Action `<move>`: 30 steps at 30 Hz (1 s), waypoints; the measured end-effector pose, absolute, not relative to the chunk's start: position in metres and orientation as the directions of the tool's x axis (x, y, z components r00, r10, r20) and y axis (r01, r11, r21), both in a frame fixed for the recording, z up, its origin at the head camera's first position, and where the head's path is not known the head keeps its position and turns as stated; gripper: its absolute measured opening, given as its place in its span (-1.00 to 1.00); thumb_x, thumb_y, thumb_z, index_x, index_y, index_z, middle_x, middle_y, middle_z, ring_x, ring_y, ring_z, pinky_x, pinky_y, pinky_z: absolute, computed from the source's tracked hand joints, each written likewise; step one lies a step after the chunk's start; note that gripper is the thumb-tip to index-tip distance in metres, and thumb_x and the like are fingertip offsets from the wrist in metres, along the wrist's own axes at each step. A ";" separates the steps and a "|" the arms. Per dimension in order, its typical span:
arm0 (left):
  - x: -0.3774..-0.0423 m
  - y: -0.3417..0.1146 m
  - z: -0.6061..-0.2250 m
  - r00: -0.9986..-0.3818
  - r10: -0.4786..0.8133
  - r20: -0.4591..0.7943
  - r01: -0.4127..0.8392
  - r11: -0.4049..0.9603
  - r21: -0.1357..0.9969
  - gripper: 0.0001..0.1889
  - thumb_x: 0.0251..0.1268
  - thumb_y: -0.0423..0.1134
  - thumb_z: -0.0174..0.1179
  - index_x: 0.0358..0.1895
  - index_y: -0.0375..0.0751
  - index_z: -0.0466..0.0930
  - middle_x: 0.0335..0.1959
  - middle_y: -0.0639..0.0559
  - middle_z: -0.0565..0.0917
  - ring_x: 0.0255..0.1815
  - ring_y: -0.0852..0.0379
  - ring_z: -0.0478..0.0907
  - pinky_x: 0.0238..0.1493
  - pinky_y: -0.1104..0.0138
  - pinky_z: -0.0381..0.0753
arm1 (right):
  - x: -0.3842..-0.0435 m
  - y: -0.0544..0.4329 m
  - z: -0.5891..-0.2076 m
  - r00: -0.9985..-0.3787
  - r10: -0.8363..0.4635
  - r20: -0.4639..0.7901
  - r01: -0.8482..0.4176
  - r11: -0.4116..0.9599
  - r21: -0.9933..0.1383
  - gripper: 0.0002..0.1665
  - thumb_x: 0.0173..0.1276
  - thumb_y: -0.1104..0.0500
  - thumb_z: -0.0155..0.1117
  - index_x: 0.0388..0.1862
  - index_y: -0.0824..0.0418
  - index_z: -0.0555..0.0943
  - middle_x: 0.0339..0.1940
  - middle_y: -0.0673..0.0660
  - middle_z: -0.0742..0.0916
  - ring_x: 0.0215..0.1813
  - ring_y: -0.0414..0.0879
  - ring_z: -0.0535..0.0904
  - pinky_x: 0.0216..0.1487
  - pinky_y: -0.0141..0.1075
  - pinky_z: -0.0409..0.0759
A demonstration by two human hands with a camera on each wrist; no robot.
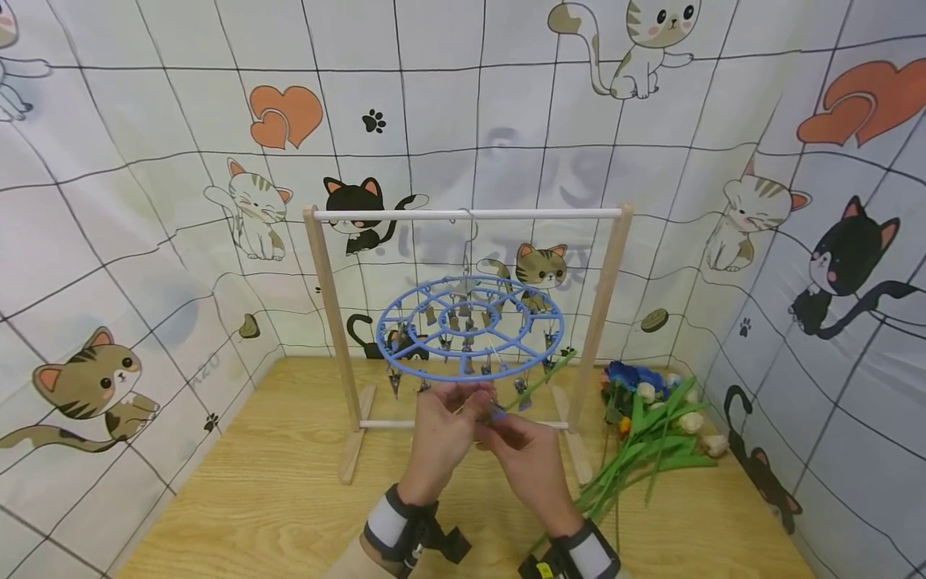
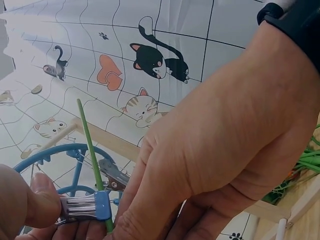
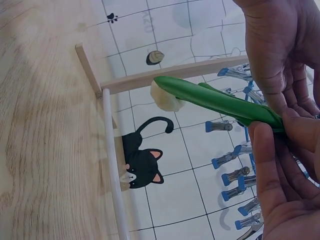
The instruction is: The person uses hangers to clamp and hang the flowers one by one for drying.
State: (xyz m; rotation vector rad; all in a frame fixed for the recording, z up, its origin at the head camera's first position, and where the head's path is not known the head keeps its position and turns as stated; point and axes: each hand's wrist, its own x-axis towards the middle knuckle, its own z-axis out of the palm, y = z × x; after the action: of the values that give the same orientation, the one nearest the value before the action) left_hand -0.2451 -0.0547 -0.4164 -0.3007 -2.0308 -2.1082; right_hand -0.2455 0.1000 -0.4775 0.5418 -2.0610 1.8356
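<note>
In front of the hanging blue round clip rack [image 1: 432, 375], both hands meet. My left hand [image 1: 448, 434] pinches a metal clip with blue tips [image 2: 102, 205] between thumb and fingers; its jaws lie across a green stem [image 2: 89, 140]. That stem belongs to an artificial tulip, whose pale bloom [image 3: 166, 98] and broad green leaf [image 3: 215, 100] show in the right wrist view. The fingers of my right hand [image 1: 531, 462] grip the tulip where leaf and stem meet. In the head view, the bloom is hidden behind the hands.
A wooden stand [image 1: 608, 273] with a white top bar [image 1: 405, 215] carries the rack by a hook. Several other clips dangle around it. A pile of artificial flowers [image 1: 644, 450] lies on the wooden table [image 1: 268, 458] to the right. Cat-printed cloth surrounds the table.
</note>
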 end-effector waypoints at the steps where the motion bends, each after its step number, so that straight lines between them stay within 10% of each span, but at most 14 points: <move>1: -0.245 -0.055 -0.416 -0.961 -0.002 0.278 0.278 -0.039 0.960 -0.82 0.71 -0.29 0.44 0.11 -0.35 0.88 0.06 -0.26 0.94 0.15 -0.02 0.91 0.13 0.38 0.83 | -0.246 0.100 -0.477 -0.874 -0.064 0.482 -0.486 0.101 -0.868 -0.91 0.58 0.25 0.63 -0.01 0.18 0.96 -0.09 0.17 0.99 -0.14 -0.09 0.98 -0.03 -0.22 0.97; 30: -0.250 -0.068 -0.422 -0.950 0.091 0.299 0.293 -0.076 0.953 -0.72 0.77 -0.26 0.38 0.32 -0.31 0.78 0.27 -0.25 0.90 0.38 -0.18 0.86 0.36 0.38 0.83 | -0.244 0.111 -0.484 -0.905 -0.058 0.422 -0.425 0.202 -0.883 -0.72 0.56 0.14 0.68 0.18 0.09 0.93 0.08 0.08 0.99 0.03 -0.22 0.94 0.13 -0.36 0.90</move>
State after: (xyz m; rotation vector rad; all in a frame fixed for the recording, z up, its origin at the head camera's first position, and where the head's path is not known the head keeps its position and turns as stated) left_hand -0.2503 -0.0680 -0.4217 -0.4269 -2.0336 -2.1654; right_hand -0.2439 0.1108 -0.4836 0.4555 -2.1852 1.7565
